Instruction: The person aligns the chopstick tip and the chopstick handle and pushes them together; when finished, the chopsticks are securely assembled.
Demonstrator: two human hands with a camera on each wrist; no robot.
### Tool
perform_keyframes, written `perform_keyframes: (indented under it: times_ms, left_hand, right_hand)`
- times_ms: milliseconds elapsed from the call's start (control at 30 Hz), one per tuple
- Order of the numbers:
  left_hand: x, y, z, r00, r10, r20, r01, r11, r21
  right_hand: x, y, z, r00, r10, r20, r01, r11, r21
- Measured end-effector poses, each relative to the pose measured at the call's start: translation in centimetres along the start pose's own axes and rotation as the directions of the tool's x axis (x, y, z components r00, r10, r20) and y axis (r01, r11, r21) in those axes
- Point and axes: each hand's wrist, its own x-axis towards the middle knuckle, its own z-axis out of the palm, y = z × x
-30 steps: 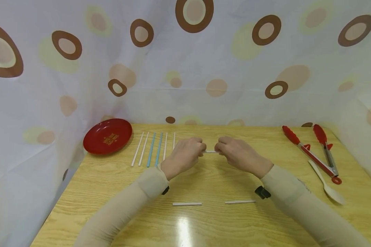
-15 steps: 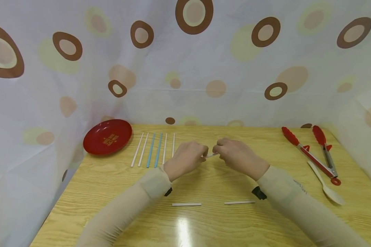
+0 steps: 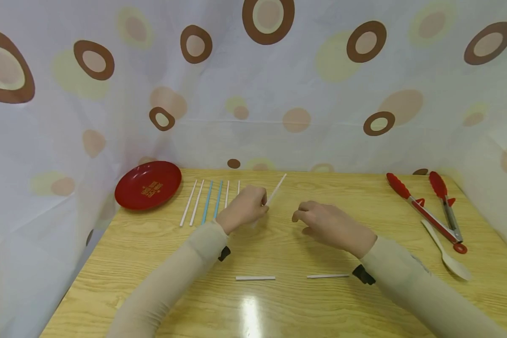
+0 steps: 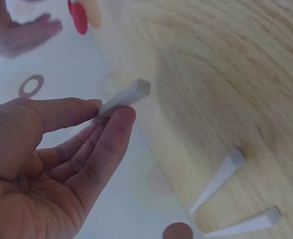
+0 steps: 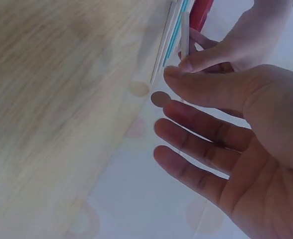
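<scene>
My left hand (image 3: pixel 245 205) pinches a white chopstick (image 3: pixel 277 188) between thumb and fingers. The chopstick slants up and away to the right, and its square end points toward the camera in the left wrist view. Right of it, my right hand (image 3: pixel 335 226) is raised over the table with loosely bent fingers. It holds nothing, and its fingers are spread apart in the right wrist view. Beside my left hand lies a row of white chopsticks (image 3: pixel 188 202) and two blue chopsticks (image 3: pixel 208 202); my left hand partly hides the white ones at the row's right end.
A red plate (image 3: pixel 131 188) stands at the back left. Two short white sticks, a left one (image 3: pixel 255 278) and a right one (image 3: pixel 327 276), lie near the front. Red-tipped tongs (image 3: pixel 433 220) and a white spoon (image 3: pixel 454 266) lie at the right. A patterned cloth (image 3: pixel 295 89) backs the table.
Both hands were on the white stick, which lay roughly crosswise between them. My right hand has let go and drawn back; my left hand has turned the chopstick and moved left.
</scene>
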Motion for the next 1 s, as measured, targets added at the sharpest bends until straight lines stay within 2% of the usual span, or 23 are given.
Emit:
perform_keyframes:
  times_ms: [133,300,467,633,1000]
  left_hand:
    - [0.3,-1.2,0.2,0.996,-0.085,0.038,0.088,0.993,-0.083]
    - [0.7,-2.1,0.6,0.98,-0.182,0.076,0.19,0.976,-0.11]
    - [0.6,-2.4,0.8,0.96,-0.264,0.094,0.276,0.95,-0.146]
    - [0.5,-2.5,0.7,0.941,-0.326,0.091,0.337,0.924,-0.181]
    - [0.7,-2.4,0.6,0.93,-0.357,0.084,0.365,0.925,-0.106]
  right_hand:
    - [-0.9,-0.6,-0.1,0.992,0.026,0.121,-0.04,0.992,0.119]
    - [-2.2,-1.1,0.1,0.973,0.011,0.229,-0.067,0.969,0.238]
    - [-3.1,-2.0,0.4,0.949,0.028,0.315,-0.118,0.956,0.27]
    - [-3.8,-2.5,0.8,0.944,0.018,0.33,-0.109,0.96,0.26]
    - [-4.5,-2.8,1.1,0.946,0.026,0.322,-0.095,0.975,0.2]
